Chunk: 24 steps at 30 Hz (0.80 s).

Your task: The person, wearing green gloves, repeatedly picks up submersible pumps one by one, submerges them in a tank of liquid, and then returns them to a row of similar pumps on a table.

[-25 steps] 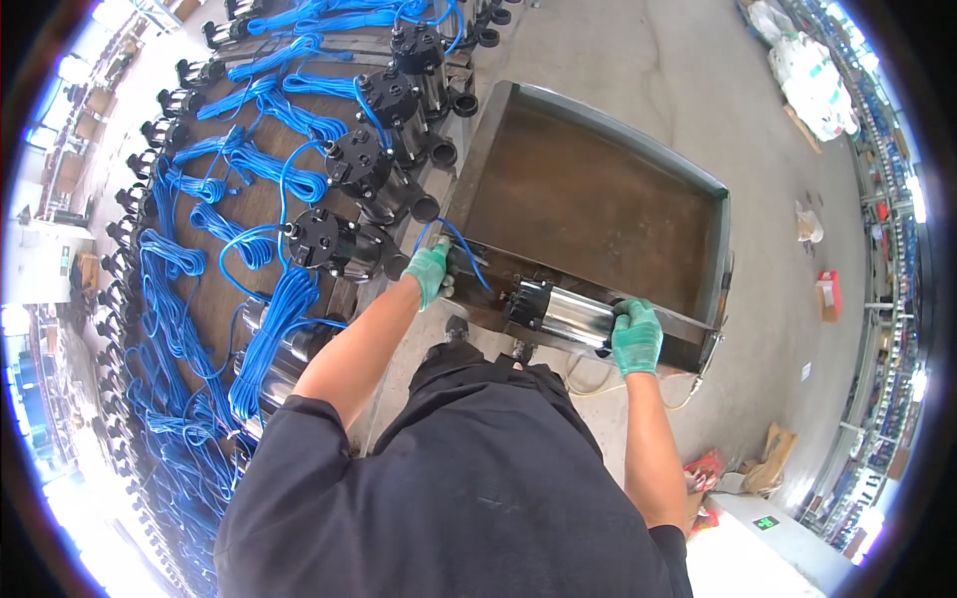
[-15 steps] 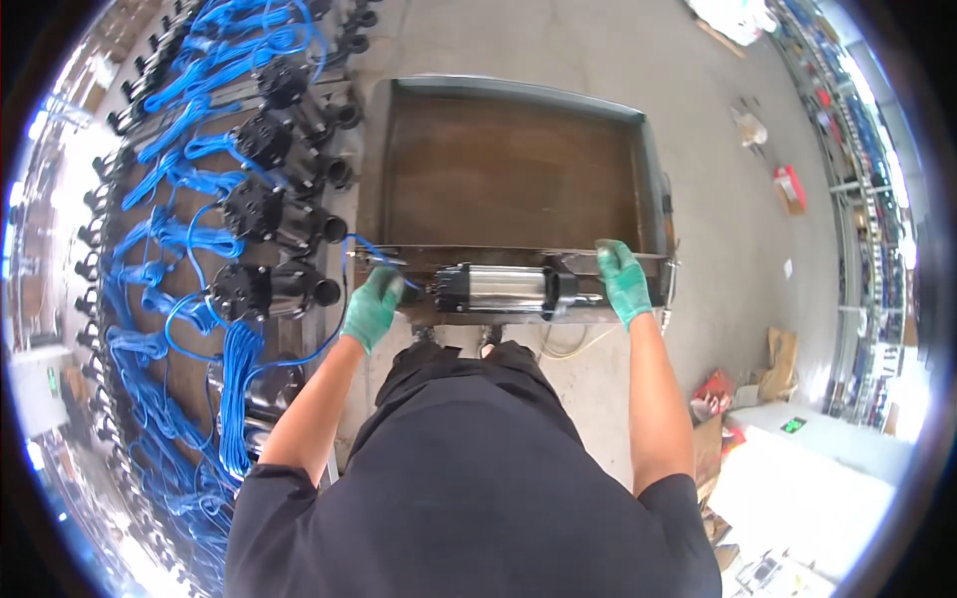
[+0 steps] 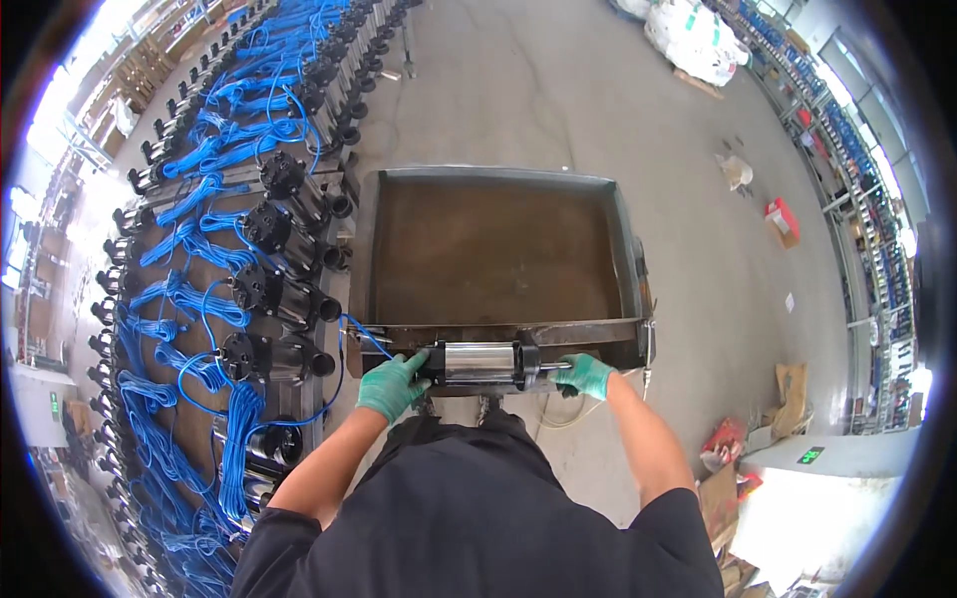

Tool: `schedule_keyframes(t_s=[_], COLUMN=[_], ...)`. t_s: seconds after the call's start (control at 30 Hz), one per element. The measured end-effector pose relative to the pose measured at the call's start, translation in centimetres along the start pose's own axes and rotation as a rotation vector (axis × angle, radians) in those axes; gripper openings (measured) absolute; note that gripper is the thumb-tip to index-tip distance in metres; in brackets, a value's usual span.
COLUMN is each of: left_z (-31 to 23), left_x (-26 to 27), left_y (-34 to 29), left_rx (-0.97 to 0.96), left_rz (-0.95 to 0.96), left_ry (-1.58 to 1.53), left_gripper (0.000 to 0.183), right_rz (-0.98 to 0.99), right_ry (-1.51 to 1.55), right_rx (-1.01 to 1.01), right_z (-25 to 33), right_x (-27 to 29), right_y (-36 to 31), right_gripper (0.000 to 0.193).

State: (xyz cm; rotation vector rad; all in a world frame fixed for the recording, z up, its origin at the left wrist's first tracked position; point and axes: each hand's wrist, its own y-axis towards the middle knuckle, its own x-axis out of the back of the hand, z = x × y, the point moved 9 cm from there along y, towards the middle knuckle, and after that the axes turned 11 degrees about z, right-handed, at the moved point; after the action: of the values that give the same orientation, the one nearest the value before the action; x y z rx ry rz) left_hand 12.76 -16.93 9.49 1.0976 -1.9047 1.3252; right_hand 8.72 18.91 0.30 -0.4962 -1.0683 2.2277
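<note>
A pump motor (image 3: 481, 364) with a silver cylinder, black ends and a thin shaft on its right lies crosswise at the near side of a metal tank. My left hand (image 3: 391, 387), in a green glove, has its fingers closed round the motor's black left end. At the other end, my right hand (image 3: 586, 377), gloved alike, grips the shaft; its fingertips are partly hidden. A blue cable (image 3: 365, 335) runs from the left toward the motor's left end. Beyond the motor is the shallow rectangular tank (image 3: 498, 172), brown inside.
Black pumps (image 3: 284, 297) stand in long rows on the left, with bundled blue cables (image 3: 239, 439) among them. A pale hose (image 3: 558, 424) hangs below the tank's near edge. White sacks (image 3: 693, 40), a red box (image 3: 782, 219) and shelving (image 3: 867, 229) are to the right.
Both hands have moved inward from the tank's near edge to the two ends of the motor and closed on it. The view has tilted up, so the scene sits lower.
</note>
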Motion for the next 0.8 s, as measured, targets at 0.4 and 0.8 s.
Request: schedule_keyframes(t_s=[0.4, 0.8], left_z=[-0.4, 11.7], left_x=[0.2, -3.3], left_y=[0.3, 1.9], left_rx=[-0.018, 0.335], left_rz=[-0.025, -0.333], left_ry=[-0.164, -1.382], left_gripper=[0.052, 0.031], right_rz=[0.036, 0.061], right_ry=[0.755, -0.342], right_rx=[0.193, 0.147], right_z=[-0.3, 4.3], right_x=[0.1, 0.1], right_y=[-0.4, -0.1], right_gripper=[0.024, 0.075])
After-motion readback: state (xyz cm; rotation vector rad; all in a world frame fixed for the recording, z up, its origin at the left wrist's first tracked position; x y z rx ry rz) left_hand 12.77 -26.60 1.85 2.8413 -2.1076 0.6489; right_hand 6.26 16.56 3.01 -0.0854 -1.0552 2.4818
